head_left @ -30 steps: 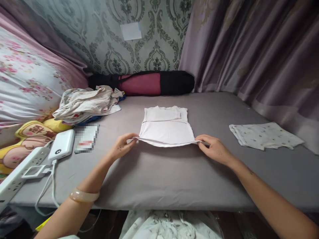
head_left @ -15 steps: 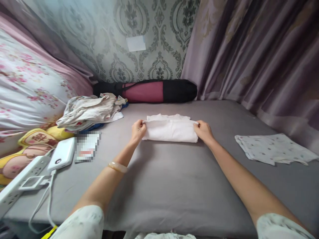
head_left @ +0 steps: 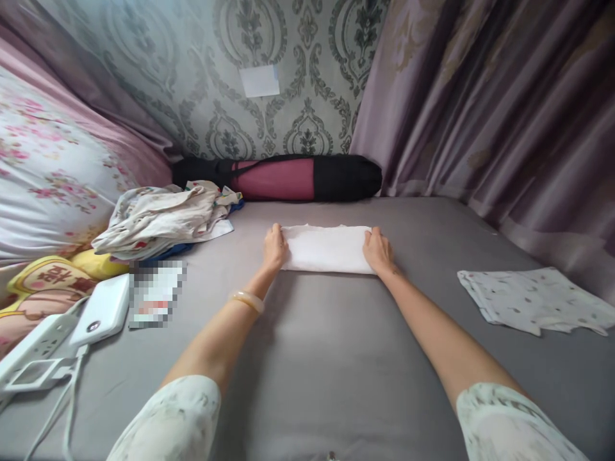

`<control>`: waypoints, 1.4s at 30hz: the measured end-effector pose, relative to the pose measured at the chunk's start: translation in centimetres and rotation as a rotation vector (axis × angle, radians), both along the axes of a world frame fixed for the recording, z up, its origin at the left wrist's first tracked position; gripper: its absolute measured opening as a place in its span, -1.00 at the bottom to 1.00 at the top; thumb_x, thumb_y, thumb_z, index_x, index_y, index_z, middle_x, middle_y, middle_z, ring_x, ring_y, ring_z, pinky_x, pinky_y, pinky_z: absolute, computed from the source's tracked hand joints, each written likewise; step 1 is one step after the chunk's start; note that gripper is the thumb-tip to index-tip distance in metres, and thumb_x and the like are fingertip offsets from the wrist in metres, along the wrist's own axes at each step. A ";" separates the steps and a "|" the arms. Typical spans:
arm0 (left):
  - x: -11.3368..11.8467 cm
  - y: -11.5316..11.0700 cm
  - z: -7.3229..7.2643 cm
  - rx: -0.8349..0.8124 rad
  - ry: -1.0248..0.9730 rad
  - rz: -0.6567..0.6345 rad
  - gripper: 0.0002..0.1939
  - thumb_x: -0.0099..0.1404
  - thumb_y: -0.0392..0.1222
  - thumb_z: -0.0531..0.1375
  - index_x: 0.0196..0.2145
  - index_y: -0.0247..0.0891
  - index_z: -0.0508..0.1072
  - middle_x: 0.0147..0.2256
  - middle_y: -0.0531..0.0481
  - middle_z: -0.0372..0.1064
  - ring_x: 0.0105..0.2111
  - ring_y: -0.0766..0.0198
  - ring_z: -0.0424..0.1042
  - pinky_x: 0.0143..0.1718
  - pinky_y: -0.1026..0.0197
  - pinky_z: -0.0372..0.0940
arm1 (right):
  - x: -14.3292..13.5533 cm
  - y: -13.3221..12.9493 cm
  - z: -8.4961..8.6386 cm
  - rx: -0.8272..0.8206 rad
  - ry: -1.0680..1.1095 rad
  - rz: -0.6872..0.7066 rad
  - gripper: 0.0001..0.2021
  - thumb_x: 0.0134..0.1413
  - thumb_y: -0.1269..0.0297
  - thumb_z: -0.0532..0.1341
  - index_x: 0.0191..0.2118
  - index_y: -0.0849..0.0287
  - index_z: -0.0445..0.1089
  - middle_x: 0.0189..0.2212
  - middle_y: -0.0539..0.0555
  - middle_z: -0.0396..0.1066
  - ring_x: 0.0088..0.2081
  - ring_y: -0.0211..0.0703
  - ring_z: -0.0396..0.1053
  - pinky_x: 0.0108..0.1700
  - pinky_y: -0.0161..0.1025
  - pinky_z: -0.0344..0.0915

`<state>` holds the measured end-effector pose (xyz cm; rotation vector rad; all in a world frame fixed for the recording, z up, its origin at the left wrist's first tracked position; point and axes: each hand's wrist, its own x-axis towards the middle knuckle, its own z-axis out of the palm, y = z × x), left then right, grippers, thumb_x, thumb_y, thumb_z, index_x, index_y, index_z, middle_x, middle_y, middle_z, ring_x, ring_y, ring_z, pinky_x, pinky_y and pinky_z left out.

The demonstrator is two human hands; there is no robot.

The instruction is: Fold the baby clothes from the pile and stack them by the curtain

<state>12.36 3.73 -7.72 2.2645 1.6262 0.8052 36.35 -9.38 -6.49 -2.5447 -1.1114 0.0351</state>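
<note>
Power strip (head_left: pixel 41 340) lies at the far left of the grey sheet (head_left: pixel 312 358), with a white power bank (head_left: pixel 102 310) just beside it and a heap of clothes (head_left: pixel 158 218) farther back. Next, the left hand (head_left: pixel 275 248) is closed on the left end of the folded white garment (head_left: pixel 327 248), located crosswise at mid-sheet. The right hand (head_left: pixel 379 250), likewise closed, grips the opposite end. Well apart at far right, a patterned garment (head_left: pixel 533 298) lies flat.

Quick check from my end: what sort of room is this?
Probably a bedroom at home: patterned wallpaper, a purple curtain and what looks like a grey-sheeted bed.
</note>
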 end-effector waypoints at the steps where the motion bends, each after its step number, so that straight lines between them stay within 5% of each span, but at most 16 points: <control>1: 0.2 0.1 0.1 -0.003 0.018 -0.002 -0.70 0.37 -0.32 -0.07 -0.03 -0.28 0.35 -0.12 -0.23 0.39 -0.11 0.07 0.40 -0.12 0.14 0.25 | 0.1 0.2 -0.1 -0.008 -0.013 0.004 -0.65 0.39 0.20 -0.13 0.06 0.26 0.24 -0.14 0.30 0.47 -0.10 0.12 0.46 -0.14 -0.12 0.27; 16: 1.5 2.0 -1.0 -0.014 0.173 -0.012 -0.70 0.42 -0.30 -0.15 -0.02 -0.33 0.29 -0.06 -0.30 0.36 -0.13 0.03 0.44 -0.17 0.13 0.29 | 1.3 1.5 -0.8 -0.093 -0.051 0.010 -0.63 0.40 0.20 -0.15 0.06 0.32 0.24 -0.16 0.36 0.49 -0.08 0.11 0.47 -0.10 -0.10 0.28; 25: 1.4 2.8 -1.4 -0.074 0.100 0.072 -0.73 0.39 -0.16 -0.02 -0.06 -0.34 0.32 -0.06 -0.31 0.40 -0.10 0.04 0.43 -0.16 0.14 0.28 | 1.7 2.1 -0.8 -0.060 0.020 -0.096 -0.58 0.35 0.13 -0.01 0.01 0.38 0.37 -0.12 0.43 0.47 -0.03 0.13 0.44 -0.04 -0.09 0.28; 28: 0.2 3.1 -0.7 -0.166 0.017 0.091 -0.70 0.35 -0.04 0.05 -0.17 -0.33 0.40 -0.21 -0.27 0.47 -0.17 0.05 0.44 -0.24 0.17 0.27 | 3.0 1.6 -0.5 -0.031 0.170 -0.075 -0.47 0.36 0.06 -0.11 -0.14 0.38 0.47 -0.24 0.41 0.51 -0.17 0.07 0.50 -0.15 -0.16 0.33; 31: -2.6 2.4 0.1 -0.329 -0.030 0.013 -0.70 0.29 0.00 0.10 -0.38 -0.29 0.43 -0.46 -0.10 0.42 -0.40 0.17 0.41 -0.40 0.25 0.20 | 4.1 -0.1 -0.3 -0.032 0.414 -0.031 -0.39 0.37 0.02 -0.18 -0.28 0.32 0.51 -0.47 0.25 0.50 -0.54 -0.12 0.44 -0.43 -0.25 0.30; 37: -8.3 -1.0 0.5 -0.546 -0.114 -0.183 -0.56 0.04 0.21 0.23 -0.48 -0.29 0.47 -0.70 0.14 0.14 -0.65 0.38 0.12 -0.60 0.31 -0.05 | 2.9 -5.7 -0.1 -0.009 0.660 0.112 -0.66 0.33 0.15 0.04 -0.33 0.25 0.42 -0.61 -0.02 0.35 -0.72 -0.43 0.09 -0.67 -0.42 -0.04; 42: -8.7 -2.7 0.3 -0.560 -0.189 -0.211 -0.57 -0.09 0.14 0.29 -0.43 -0.31 0.51 -0.67 0.15 0.19 -0.65 0.40 0.11 -0.60 0.32 -0.05 | 1.3 -7.4 0.1 0.016 0.776 0.177 -0.91 0.22 0.35 0.18 -0.30 0.24 0.35 -0.66 -0.15 0.25 -0.75 -0.47 0.02 -0.69 -0.44 -0.14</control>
